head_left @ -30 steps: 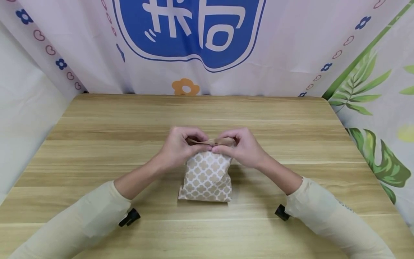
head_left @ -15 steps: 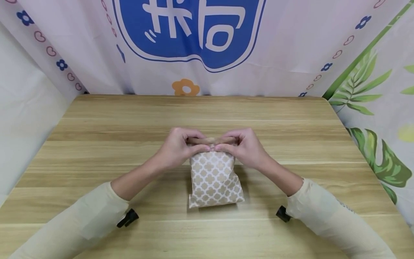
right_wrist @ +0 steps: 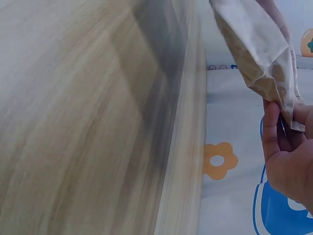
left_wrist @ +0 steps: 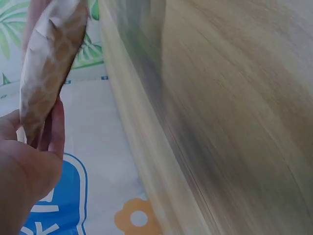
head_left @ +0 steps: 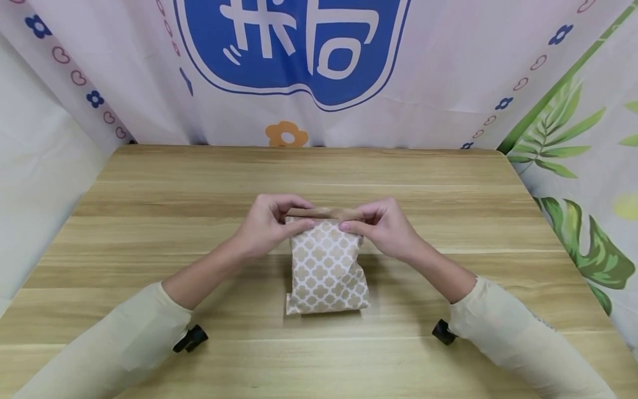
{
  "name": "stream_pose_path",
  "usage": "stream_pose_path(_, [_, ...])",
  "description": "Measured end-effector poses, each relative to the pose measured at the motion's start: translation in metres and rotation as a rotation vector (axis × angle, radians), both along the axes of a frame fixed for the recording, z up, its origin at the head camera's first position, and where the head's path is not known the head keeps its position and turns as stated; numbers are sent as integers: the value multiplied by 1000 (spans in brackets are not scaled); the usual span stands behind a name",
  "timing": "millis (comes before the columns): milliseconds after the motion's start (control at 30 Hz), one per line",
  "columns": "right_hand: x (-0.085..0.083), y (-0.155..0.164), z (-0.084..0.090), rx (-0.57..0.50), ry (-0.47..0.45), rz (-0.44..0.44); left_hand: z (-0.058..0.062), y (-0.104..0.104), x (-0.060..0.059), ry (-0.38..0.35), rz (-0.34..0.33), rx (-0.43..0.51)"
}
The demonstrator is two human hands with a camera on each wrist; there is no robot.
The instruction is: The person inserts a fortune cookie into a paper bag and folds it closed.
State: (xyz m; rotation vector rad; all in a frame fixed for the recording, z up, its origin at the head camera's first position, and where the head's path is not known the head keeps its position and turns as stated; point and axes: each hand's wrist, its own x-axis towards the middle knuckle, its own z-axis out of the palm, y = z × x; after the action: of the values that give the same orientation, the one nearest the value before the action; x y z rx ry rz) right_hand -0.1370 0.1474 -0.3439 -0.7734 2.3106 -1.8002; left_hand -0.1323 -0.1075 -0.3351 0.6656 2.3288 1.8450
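Observation:
A small paper bag with a tan and white lattice pattern is held up by its folded brown top edge in the head view. My left hand pinches the left end of that fold, thumb on the near side and fingers behind. At the right end, my right hand pinches it the same way. In the left wrist view the bag bulges above the left hand. The right wrist view has the bag's creased side over the right hand. Its contents are hidden.
The bag is over a wood-grain table. Behind the table hangs a white cloth with a blue emblem and an orange flower. Black devices are at both sleeve cuffs. Leaf-printed cloth lines the right side.
Both hands have slid apart along the bag's top edge, uncovering more of the fold between them. The bag swung right and toward me, then slightly back.

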Motion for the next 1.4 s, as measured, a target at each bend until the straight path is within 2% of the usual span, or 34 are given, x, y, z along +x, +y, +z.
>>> stream_pose_path(267, [1,2,-1,-48,-42,-23,-2,-1,-1,69,20,-27])
stream_pose_path(500, [0,6,-7,-103,4,-23,-6,-8,-2,39,-41,31])
stream_pose_path(800, [-2,7,-13,-153,-15,-1,-11,-11,-4,126,-80,100])
stream_pose_path(1000, [-1,8,-12,-176,-18,25,-9,-12,-6,198,-149,132])
stream_pose_path(1200, [1,10,-12,-181,10,57,-7,-16,-6,256,-202,93])
stream_pose_path(1400, [2,11,-12,-163,51,82,-3,-17,-1,280,-181,11])
